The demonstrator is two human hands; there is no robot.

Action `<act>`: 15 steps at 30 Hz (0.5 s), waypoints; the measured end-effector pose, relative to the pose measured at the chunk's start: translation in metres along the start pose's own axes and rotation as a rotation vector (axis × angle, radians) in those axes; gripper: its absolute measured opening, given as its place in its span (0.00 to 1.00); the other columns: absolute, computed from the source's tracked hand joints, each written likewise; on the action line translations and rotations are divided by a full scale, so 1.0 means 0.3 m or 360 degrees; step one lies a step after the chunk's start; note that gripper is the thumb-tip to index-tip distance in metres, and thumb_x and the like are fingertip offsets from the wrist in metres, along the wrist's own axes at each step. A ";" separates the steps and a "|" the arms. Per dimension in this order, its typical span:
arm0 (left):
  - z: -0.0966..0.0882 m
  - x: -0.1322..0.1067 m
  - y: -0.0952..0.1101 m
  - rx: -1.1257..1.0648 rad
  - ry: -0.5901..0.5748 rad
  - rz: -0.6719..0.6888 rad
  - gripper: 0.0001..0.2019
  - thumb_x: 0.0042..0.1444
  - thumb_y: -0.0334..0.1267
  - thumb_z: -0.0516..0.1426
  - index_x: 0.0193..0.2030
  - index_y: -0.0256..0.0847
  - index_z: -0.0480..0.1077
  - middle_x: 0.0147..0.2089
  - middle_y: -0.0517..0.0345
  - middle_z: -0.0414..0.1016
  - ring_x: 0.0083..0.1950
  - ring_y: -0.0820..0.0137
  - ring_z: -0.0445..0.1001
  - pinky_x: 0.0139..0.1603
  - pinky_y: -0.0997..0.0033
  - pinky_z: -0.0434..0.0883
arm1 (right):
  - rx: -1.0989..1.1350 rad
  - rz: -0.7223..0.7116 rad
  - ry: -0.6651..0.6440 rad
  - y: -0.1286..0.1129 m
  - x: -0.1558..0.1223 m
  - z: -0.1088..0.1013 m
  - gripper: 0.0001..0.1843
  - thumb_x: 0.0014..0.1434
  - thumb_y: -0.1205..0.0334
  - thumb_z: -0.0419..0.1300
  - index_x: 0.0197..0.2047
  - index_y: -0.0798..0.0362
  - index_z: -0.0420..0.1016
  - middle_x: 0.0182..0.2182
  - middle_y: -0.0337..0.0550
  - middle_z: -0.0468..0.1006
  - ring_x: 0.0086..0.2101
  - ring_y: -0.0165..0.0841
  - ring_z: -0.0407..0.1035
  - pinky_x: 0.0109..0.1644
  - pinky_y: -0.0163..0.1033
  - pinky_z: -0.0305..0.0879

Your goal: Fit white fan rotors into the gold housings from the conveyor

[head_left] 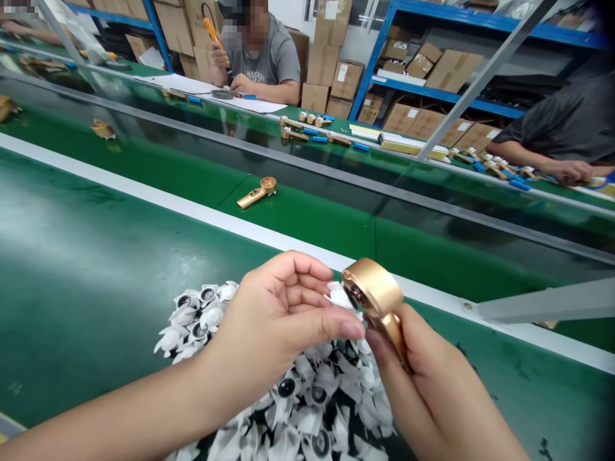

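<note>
From here I look down on a green conveyor belt (96,269) with a white edge strip (158,208) along its far side. On the belt at the left sits a heap of white plastic parts (312,394), many with a dark round centre; it runs under both of the person's forearms. Above that heap the left hand (281,320) is curled, its thumb and fingers closed around a white plastic piece (340,296) – I can't tell how firmly. That piece sits just beside the open end of a gold metal housing (372,288), with dark parts visible inside. The right hand (435,384) is clenched around the housing's gold handle, holding it up above the belt, touching neither the heap nor the belt.

Farther off, a second gold housing (257,192) lies alone on the belt, beyond the white strip. Past a long glass divider (307,163) is another green bench, with gold parts and blue pieces (307,130) in loose rows. A seated co-worker's hand (220,57) grips an orange-handled tool (211,29), while another co-worker's hand (571,169) rests among more parts at the right. Cardboard boxes (423,121) fill blue metal shelving (446,96) behind them.
</note>
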State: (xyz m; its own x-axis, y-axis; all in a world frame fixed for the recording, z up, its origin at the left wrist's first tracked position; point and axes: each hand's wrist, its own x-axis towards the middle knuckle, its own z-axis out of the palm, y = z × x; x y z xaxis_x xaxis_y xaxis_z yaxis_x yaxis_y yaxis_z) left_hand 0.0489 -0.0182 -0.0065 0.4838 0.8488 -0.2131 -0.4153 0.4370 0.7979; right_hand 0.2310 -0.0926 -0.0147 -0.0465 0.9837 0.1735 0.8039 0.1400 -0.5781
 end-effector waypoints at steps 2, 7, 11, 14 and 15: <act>-0.002 0.002 -0.002 -0.0006 -0.0004 -0.0006 0.22 0.40 0.19 0.71 0.39 0.39 0.71 0.29 0.65 0.80 0.32 0.75 0.82 0.35 0.83 0.78 | -0.0044 -0.0024 0.0013 0.002 -0.001 -0.001 0.05 0.69 0.58 0.52 0.40 0.46 0.65 0.25 0.36 0.74 0.20 0.31 0.68 0.21 0.33 0.67; 0.000 0.007 -0.003 0.0028 0.0013 -0.0025 0.22 0.40 0.20 0.72 0.37 0.40 0.70 0.27 0.64 0.82 0.32 0.71 0.83 0.34 0.80 0.78 | -0.0124 -0.0037 0.0020 0.002 -0.004 0.001 0.06 0.69 0.58 0.51 0.38 0.46 0.63 0.23 0.35 0.73 0.18 0.30 0.67 0.19 0.34 0.65; -0.001 0.003 -0.002 0.0110 0.0015 -0.0017 0.21 0.41 0.22 0.72 0.38 0.39 0.70 0.28 0.62 0.83 0.32 0.70 0.84 0.34 0.80 0.78 | -0.0066 0.0009 -0.0071 -0.002 -0.005 -0.003 0.07 0.70 0.59 0.51 0.37 0.46 0.63 0.24 0.36 0.73 0.20 0.31 0.68 0.20 0.34 0.65; -0.004 -0.005 -0.001 0.0222 0.0019 0.0021 0.19 0.43 0.25 0.72 0.38 0.40 0.69 0.28 0.62 0.83 0.31 0.71 0.83 0.34 0.80 0.78 | -0.0025 0.0020 -0.0099 -0.004 -0.011 -0.008 0.07 0.70 0.59 0.50 0.37 0.46 0.63 0.24 0.36 0.73 0.20 0.31 0.68 0.20 0.33 0.64; -0.004 -0.006 0.000 0.0262 0.0029 0.0034 0.19 0.44 0.26 0.72 0.39 0.40 0.69 0.28 0.62 0.83 0.31 0.71 0.84 0.34 0.80 0.78 | -0.0033 0.0024 -0.0097 -0.004 -0.013 -0.009 0.07 0.70 0.59 0.50 0.37 0.46 0.63 0.24 0.36 0.73 0.20 0.30 0.68 0.20 0.33 0.64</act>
State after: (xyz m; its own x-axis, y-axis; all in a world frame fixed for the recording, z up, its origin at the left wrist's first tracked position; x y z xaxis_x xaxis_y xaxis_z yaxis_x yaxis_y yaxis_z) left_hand 0.0470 -0.0195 -0.0069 0.4615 0.8633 -0.2043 -0.2925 0.3654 0.8837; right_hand 0.2316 -0.0969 -0.0125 -0.0697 0.9908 0.1157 0.8168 0.1233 -0.5636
